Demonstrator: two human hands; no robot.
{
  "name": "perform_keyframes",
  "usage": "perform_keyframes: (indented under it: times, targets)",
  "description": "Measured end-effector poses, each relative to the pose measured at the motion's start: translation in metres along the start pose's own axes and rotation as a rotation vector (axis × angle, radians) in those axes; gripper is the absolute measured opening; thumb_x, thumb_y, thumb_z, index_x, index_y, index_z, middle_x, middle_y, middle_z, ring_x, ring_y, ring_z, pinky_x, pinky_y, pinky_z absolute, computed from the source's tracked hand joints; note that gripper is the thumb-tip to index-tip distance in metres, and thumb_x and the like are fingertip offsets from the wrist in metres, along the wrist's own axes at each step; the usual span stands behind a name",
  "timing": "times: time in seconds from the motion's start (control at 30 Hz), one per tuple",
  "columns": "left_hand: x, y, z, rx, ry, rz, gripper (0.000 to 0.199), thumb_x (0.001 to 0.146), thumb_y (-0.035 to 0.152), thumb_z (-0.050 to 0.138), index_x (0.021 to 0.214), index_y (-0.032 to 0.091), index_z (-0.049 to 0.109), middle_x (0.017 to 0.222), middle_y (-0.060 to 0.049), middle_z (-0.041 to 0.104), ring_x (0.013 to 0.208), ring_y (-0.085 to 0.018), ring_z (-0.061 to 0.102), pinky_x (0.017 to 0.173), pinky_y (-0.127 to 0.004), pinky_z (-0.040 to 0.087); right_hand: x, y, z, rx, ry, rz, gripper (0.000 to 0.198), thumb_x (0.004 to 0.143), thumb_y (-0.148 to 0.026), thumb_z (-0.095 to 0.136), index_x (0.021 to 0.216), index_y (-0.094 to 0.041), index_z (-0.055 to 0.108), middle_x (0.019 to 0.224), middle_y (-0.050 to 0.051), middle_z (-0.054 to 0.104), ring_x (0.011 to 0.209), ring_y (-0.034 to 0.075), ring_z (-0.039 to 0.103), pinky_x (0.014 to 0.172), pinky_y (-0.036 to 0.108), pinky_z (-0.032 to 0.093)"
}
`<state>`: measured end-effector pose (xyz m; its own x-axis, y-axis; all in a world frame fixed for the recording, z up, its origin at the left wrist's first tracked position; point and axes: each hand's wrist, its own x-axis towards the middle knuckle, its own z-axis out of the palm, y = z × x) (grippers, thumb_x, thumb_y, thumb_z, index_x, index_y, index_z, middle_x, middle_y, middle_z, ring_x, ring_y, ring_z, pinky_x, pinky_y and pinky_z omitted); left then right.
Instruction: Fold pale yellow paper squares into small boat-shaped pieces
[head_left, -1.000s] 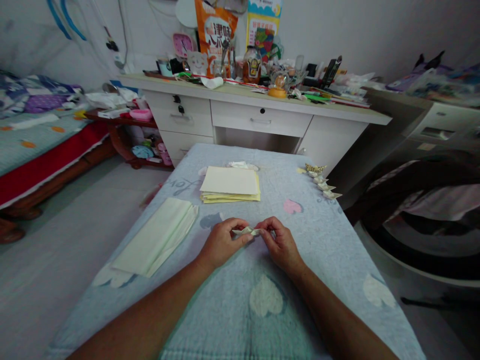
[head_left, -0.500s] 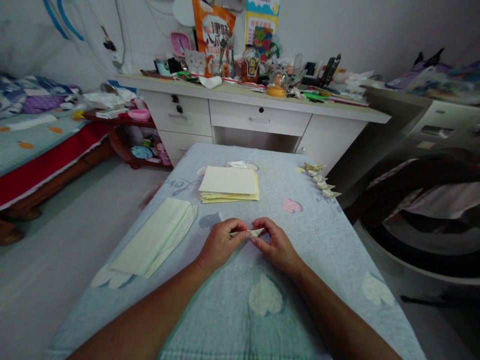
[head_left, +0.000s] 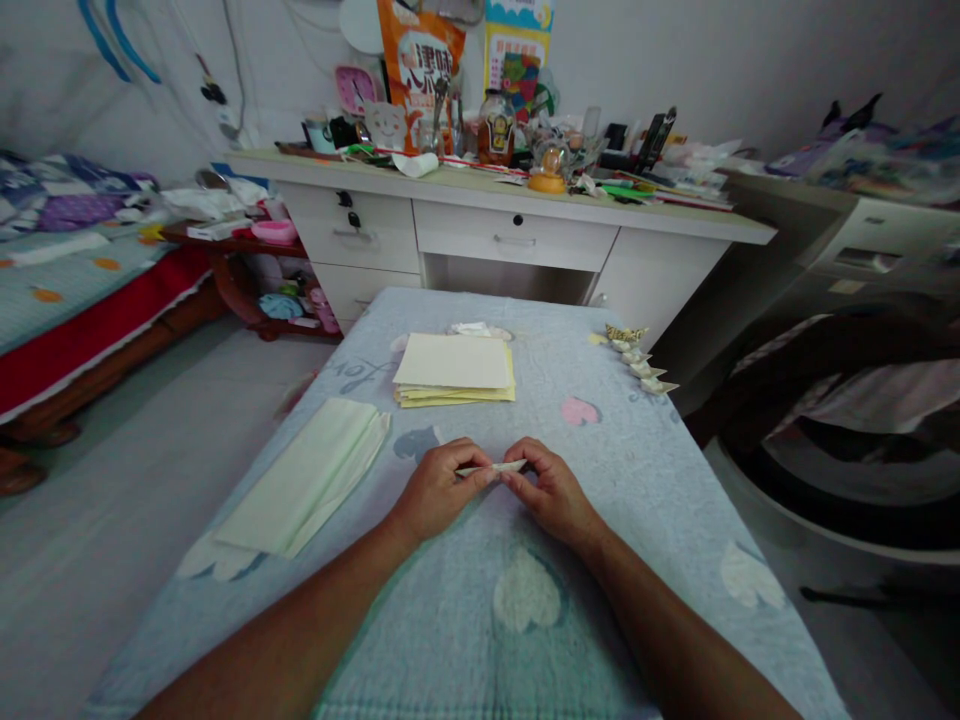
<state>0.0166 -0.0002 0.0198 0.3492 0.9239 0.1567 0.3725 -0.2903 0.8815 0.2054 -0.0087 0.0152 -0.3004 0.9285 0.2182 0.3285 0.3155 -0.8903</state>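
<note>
Between my two hands is a small piece of folded paper (head_left: 513, 466), pale and narrow, held just above the cloth-covered table (head_left: 637, 560). My left hand (head_left: 442, 484) pinches its left end between thumb and fingers. The right end is pinched by my right hand (head_left: 551, 490), and both thumbs lie close together at its middle. Fingers cover much of the paper. Beyond my hands lies a stack of cream and yellow paper sheets (head_left: 453, 362). Left of them rests a larger pale green folded paper (head_left: 300, 475).
Several small folded paper shapes (head_left: 641, 368) stand in a row at the table's far right. A white desk (head_left: 517, 235) crowded with jars and packets is behind the table. To the right is a washing machine (head_left: 862, 240); a bed (head_left: 90, 300) is at the left.
The folded paper looks flatter and straighter between my fingers, with my thumbs slightly shifted on it. The whole view has moved a little; other things lie as before.
</note>
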Motion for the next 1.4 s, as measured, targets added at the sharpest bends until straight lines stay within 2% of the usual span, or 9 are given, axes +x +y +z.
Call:
perform_keyframes:
  times: [0.1,0.17,0.47,0.57,0.67,0.87,1.1,1.27,1.4]
  targets:
    - [0.0,0.0,-0.002,0.005,0.007,0.03,0.02,0.084,0.032,0.059,0.074,0.016,0.067,0.073,-0.001,0.06,0.071,-0.014,0.058,0.067,-0.024,0.041,0.0,-0.003,0.001,0.061,-0.016,0.064,0.013,0.085,-0.033,0.058,0.09,-0.02,0.057,0.078,-0.001,0.055,0.072,0.014,0.05,0.068,0.025,0.039]
    - [0.0,0.0,-0.001,-0.007,0.002,0.032,0.021,0.085,0.032,0.058,0.074,0.016,0.066,0.073,-0.001,0.06,0.071,-0.014,0.057,0.067,-0.024,0.041,0.0,-0.003,0.001,0.052,-0.022,0.077,0.013,0.087,-0.033,0.056,0.086,-0.02,0.057,0.075,-0.002,0.053,0.069,0.014,0.049,0.067,0.025,0.038]
    - [-0.001,-0.001,0.004,-0.1,0.002,-0.037,0.021,0.082,0.035,0.06,0.077,0.015,0.064,0.071,0.0,0.059,0.067,-0.013,0.053,0.062,-0.023,0.041,0.0,-0.001,0.001,-0.041,-0.017,0.004,0.014,0.087,-0.03,0.055,0.079,-0.02,0.058,0.072,-0.001,0.053,0.072,0.015,0.05,0.069,0.026,0.038]
    - [-0.001,-0.001,0.003,-0.109,0.008,-0.074,0.022,0.081,0.035,0.061,0.073,0.015,0.063,0.068,0.0,0.058,0.065,-0.012,0.052,0.06,-0.022,0.039,-0.001,-0.001,0.003,0.023,-0.023,0.03,0.011,0.086,-0.031,0.057,0.087,-0.02,0.057,0.076,-0.001,0.054,0.071,0.014,0.051,0.068,0.025,0.04]
    - [0.0,-0.006,0.003,-0.178,0.025,-0.096,0.02,0.081,0.034,0.06,0.074,0.014,0.063,0.066,0.001,0.057,0.063,-0.012,0.05,0.059,-0.022,0.038,-0.001,0.0,0.003,0.057,-0.011,0.029,0.02,0.082,-0.035,0.063,0.095,-0.021,0.056,0.082,0.0,0.056,0.076,0.015,0.051,0.071,0.026,0.041]
    - [0.002,-0.013,0.005,-0.266,0.029,-0.134,0.021,0.08,0.034,0.061,0.073,0.014,0.061,0.064,0.003,0.051,0.062,-0.01,0.046,0.058,-0.021,0.035,0.002,-0.001,-0.001,0.024,-0.056,-0.02,0.026,0.086,-0.041,0.057,0.072,-0.019,0.055,0.074,0.0,0.051,0.074,0.015,0.049,0.071,0.027,0.039]
    - [0.002,-0.006,0.005,-0.299,-0.05,-0.137,0.024,0.08,0.038,0.061,0.075,0.014,0.06,0.067,0.002,0.052,0.064,-0.011,0.046,0.059,-0.022,0.036,0.004,-0.003,-0.004,0.044,-0.053,-0.03,0.03,0.086,-0.043,0.057,0.068,-0.019,0.054,0.072,-0.001,0.049,0.074,0.015,0.049,0.071,0.027,0.038]
    - [0.002,-0.008,0.005,-0.377,0.004,-0.156,0.024,0.08,0.038,0.062,0.08,0.014,0.06,0.069,0.002,0.052,0.064,-0.011,0.047,0.059,-0.022,0.036,0.002,0.0,0.001,0.183,0.017,0.049,0.02,0.083,-0.039,0.062,0.083,-0.02,0.056,0.077,-0.001,0.054,0.074,0.014,0.05,0.071,0.026,0.041]
    - [0.001,-0.008,0.008,-0.386,0.079,-0.156,0.024,0.079,0.039,0.064,0.083,0.015,0.06,0.071,0.002,0.054,0.065,-0.011,0.049,0.061,-0.023,0.038,0.002,0.004,0.007,0.305,0.024,0.076,0.023,0.079,-0.039,0.067,0.088,-0.021,0.054,0.08,-0.001,0.056,0.074,0.013,0.052,0.071,0.025,0.043]
